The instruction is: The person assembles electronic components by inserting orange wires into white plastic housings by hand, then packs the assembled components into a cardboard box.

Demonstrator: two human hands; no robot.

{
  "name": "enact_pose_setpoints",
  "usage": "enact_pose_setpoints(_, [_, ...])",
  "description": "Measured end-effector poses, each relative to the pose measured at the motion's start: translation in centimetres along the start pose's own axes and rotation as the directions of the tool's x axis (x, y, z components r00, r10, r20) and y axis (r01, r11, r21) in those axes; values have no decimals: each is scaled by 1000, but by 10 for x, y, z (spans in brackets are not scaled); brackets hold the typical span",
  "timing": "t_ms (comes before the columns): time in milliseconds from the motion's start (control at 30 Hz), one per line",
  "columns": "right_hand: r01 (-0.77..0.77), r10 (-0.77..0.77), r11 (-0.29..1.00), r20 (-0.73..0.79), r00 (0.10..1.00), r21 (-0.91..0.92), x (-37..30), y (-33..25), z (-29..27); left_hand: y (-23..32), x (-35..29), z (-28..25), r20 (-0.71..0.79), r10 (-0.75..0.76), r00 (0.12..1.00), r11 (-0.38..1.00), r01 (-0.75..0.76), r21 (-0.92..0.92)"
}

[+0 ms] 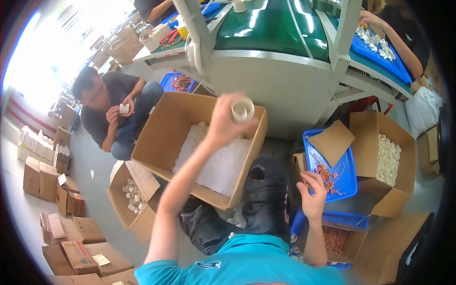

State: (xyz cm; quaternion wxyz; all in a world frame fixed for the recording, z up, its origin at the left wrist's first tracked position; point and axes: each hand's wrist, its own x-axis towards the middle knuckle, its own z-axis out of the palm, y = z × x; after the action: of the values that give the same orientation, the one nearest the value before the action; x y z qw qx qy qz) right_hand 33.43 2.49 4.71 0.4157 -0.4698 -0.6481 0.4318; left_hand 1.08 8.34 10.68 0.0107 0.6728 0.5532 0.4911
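Observation:
My left hand (pixel 224 124) is raised over a large open cardboard box (pixel 164 126) and grips a whitish round cup-shaped part (pixel 242 110), its open end facing up. The hand is slightly blurred. Inside the box a white sheet (pixel 221 166) lies flat, with several round whitish parts (pixel 201 132) along its far side. My right hand (pixel 312 194) hovers at the near-left edge of a blue tray (pixel 352 183); its fingers are loosely bent and apart, with nothing visible in them. The tray holds red wire pieces (pixel 325 175) and a loose cardboard flap (pixel 333 142).
A co-worker (pixel 111 109) crouches at the left, holding a small white part. A smaller box (pixel 124 211) contains white cylinders. On the right stands a box of small white pieces (pixel 388 161). Beyond is a green conveyor (pixel 270 33) on a metal frame. Cartons (pixel 78 256) line the left.

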Motion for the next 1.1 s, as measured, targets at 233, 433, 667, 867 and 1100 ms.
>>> enact_pose_setpoints(233, [-214, 177, 959, -200, 964, -185, 1, 82, -44, -124, 217, 24, -241, 270, 932, 931, -188, 314])
enact_pose_setpoints(433, [-394, 288, 887, -379, 880, -240, 21, 144, -76, -238, 303, -7, -159, 212, 964, 776, -67, 627])
enact_pose_setpoints(667, [-427, 213, 745, -424, 880, -513, 46, 206, -92, -104, 248, 32, -306, 74, 949, 778, 137, 613])
enact_pose_setpoints(867, [-514, 276, 598, -443, 853, -615, 35, 221, -124, -174, 8, 58, -278, 556, 784, 772, -362, 523])
enact_pose_setpoints(1100, [-370, 149, 689, -378, 914, -623, 62, 200, -103, -324, -293, -16, 130, -805, 579, 339, 268, 902])
